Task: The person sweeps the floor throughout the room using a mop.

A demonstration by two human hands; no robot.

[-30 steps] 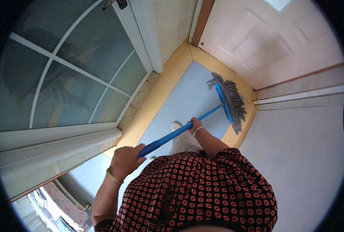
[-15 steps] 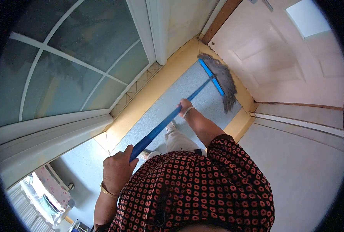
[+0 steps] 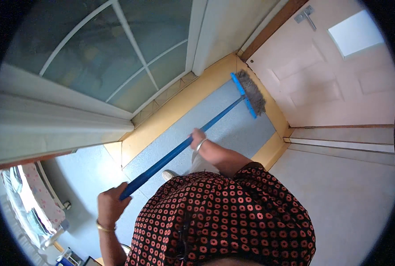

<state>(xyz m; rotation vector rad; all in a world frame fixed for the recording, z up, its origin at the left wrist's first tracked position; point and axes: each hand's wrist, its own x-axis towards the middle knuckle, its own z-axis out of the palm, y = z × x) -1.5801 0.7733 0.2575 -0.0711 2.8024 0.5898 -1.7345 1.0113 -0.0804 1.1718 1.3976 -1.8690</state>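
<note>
A mop (image 3: pixel 162 162) with a long blue handle runs from lower left to upper right, its grey fluffy head lying on the blue-grey floor (image 3: pixel 206 108) close to a pink door. My left hand (image 3: pixel 112 203) is wrapped round the upper end of the handle, a gold-coloured bangle at its wrist. Further down the handle, my right hand (image 3: pixel 198 138) grips it, slightly blurred, with a pale bangle behind it. The bright blue bar of the mop head lies on the side facing me. One shoe (image 3: pixel 168 175) shows below the handle.
The pink panelled door (image 3: pixel 312 75) with a metal lever stands at the far right. Glazed panels with white bars (image 3: pixel 144 68) rise on the left, and a white wall (image 3: pixel 335 199) on the right. Cloths (image 3: pixel 42 195) hang on a rack at lower left.
Both hands have moved left and toward me with the handle. The mop head's strands, spread wide before, now lie bunched along the bar. My view has shifted a little.
</note>
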